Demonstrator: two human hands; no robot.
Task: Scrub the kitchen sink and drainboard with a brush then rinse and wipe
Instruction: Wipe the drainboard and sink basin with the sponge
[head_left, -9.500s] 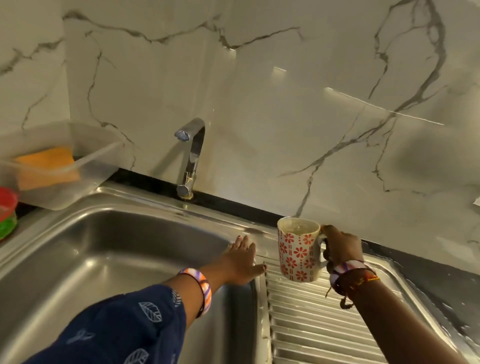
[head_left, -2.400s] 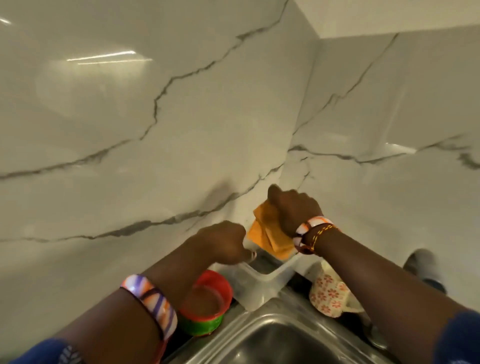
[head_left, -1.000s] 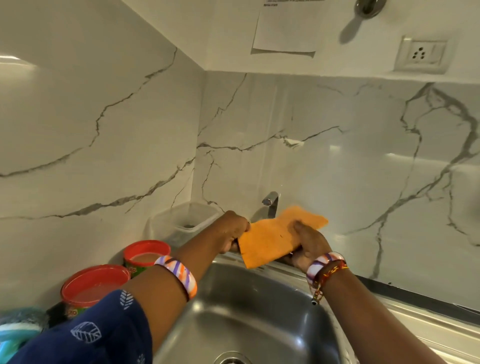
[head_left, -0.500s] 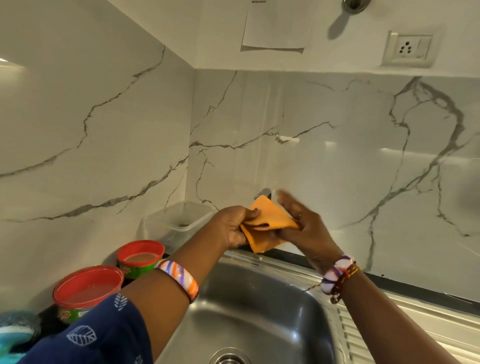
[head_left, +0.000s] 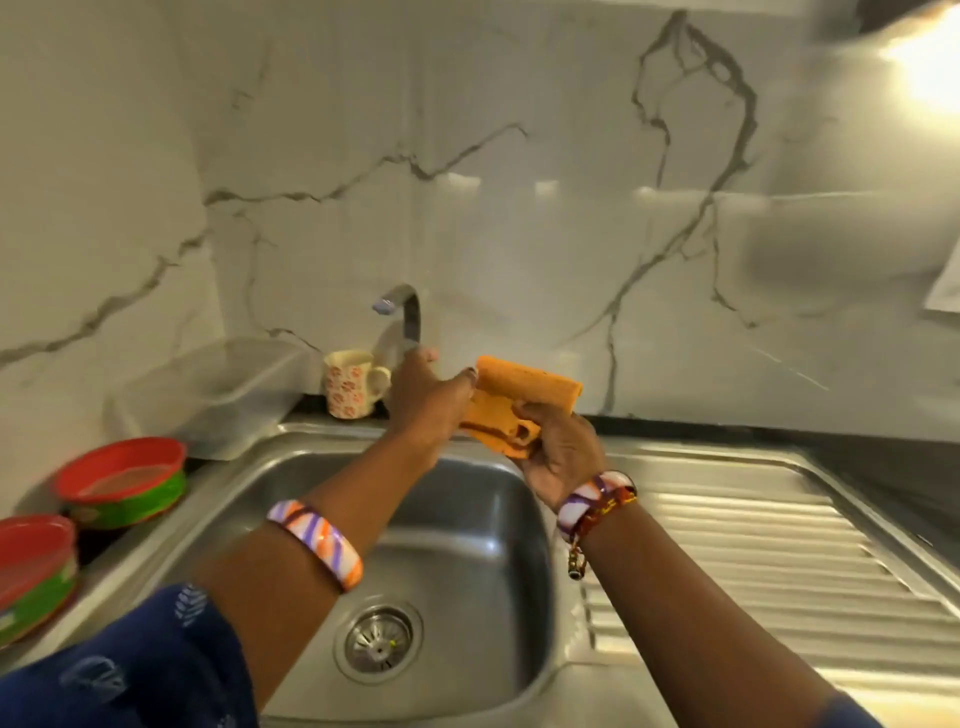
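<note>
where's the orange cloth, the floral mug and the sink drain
orange cloth (head_left: 524, 387): head view, upper folded part.
floral mug (head_left: 347, 387): head view, patterned side wall.
sink drain (head_left: 378, 640): head view, middle of the metal strainer.
</note>
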